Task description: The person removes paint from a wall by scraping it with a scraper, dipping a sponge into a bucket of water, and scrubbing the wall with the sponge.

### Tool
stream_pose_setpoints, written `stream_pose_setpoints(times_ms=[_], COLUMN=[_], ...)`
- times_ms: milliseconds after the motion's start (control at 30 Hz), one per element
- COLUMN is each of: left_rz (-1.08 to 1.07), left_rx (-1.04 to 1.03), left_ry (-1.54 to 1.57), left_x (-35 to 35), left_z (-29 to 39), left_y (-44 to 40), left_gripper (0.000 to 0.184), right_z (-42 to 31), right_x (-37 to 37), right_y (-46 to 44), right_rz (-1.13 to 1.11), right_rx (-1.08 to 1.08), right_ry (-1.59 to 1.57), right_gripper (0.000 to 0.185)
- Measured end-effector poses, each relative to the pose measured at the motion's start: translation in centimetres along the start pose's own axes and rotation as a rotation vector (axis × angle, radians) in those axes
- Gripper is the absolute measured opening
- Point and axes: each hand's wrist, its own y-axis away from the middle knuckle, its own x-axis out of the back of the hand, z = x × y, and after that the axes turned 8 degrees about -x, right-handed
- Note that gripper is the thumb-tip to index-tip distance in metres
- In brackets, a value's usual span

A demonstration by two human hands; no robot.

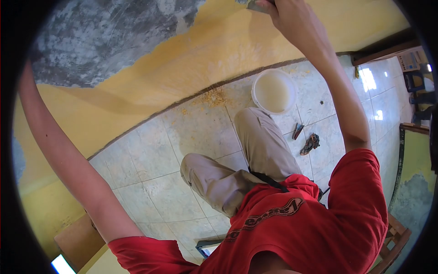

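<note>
My right hand is at the top, closed on what looks like a grey scraper, held against the yellow painted wall. Only a small flat part of this tool shows; the rest is hidden by the hand or cut off by the frame. My left forearm reaches up along the left side toward the wall, and the hand itself lies beyond the dark edge of the view. Between the arms, a large patch of bare grey plaster shows, with a ragged paint edge.
Below the wall, a white bucket with cloudy liquid stands on the tiled floor. Paint flakes lie along the wall base. A dark crumpled item and a small blade-like piece rest near my knee. A wooden chair is behind me.
</note>
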Motion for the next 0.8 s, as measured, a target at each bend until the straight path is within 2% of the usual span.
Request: stream_pose_setpoints(times_ms=[100, 167, 233, 300, 333, 400, 533, 600, 667, 800], left_rz=[0.033, -0.154, -0.353, -0.448, -0.446, -0.437, -0.179, -0.047, 0.049, 0.079], left_rx=[0.045, -0.144, -0.333, -0.427, -0.258, -0.089, -0.049, 0.063, 0.132, 0.182], left_ry=[0.006, -0.034, -0.066, -0.087, -0.136, -0.186, -0.122, -0.059, 0.012, 0.089], left_x=[0.0, -0.6, -1.0, -1.0, -1.1, -2.0, -4.2, -1.6, -0.1, 0.6], left_z=[-0.5, -5.3, -9.9, -9.1, -7.7, -7.7, -10.2, -4.9, -0.8, 1.2], left_y=[0.0, 2.1, 4.3, 3.4, 3.4, 3.7, 5.5, 3.1, 0.6, -0.8], left_gripper=[0.059, 0.060, 0.060, 0.060, 0.060, 0.060, 0.061, 0.061, 0.062, 0.064], right_z=[1.6, 2.6, 0.9, -0.4, -0.9, -1.2, 0.9, 0.4, -1.0, -1.4], right_x=[-2.1, -3.6, -2.6, -1.4, -0.8, -0.7, -2.8, -2.8, -1.8, -1.3], right_y=[-0.2, -0.8, 0.1, 0.6, 0.5, 0.3, -0.2, 0.1, 0.6, 0.2], right_rz=[-0.024, 0.086, 0.089, 0.092, 0.082, 0.077, 0.057, 0.021, 0.050, 0.050], right_rx=[0.041, 0.088, 0.039, -0.014, -0.005, 0.005, 0.030, 0.020, -0.057, -0.013], right_ry=[-0.092, -0.107, -0.061, -0.017, 0.049, 0.114, -0.014, -0.096, 0.030, 0.101], right_gripper=[0.038, 0.048, 0.048, 0.048, 0.048, 0.048, 0.046, 0.047, 0.049, 0.050])
